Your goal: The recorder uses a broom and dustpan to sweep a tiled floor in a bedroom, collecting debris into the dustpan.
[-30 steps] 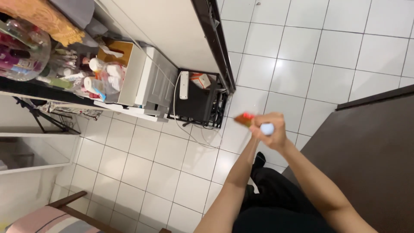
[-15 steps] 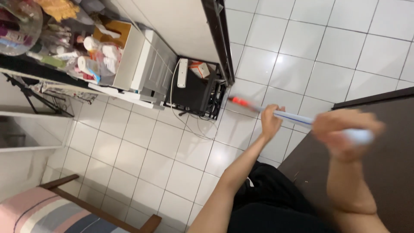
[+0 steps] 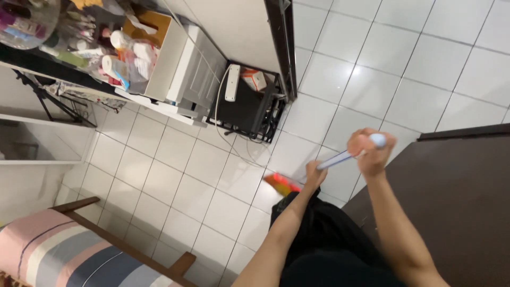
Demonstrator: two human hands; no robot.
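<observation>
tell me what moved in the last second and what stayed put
The long-handled tool swung: its orange head, raised near the black rack before, is now down by the white floor tiles close to the person's legs. The right hand pulled out along the handle, then came back to its top end; the left hand grips lower. Both kept hold. The rack and cluttered shelf stayed put.

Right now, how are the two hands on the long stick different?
The right hand grips the top end of the pale stick; the left hand grips lower, nearer the orange-red head. The right hand sits higher in view, the left hand closer to the white tiled floor. Both are closed around the same stick.
</observation>
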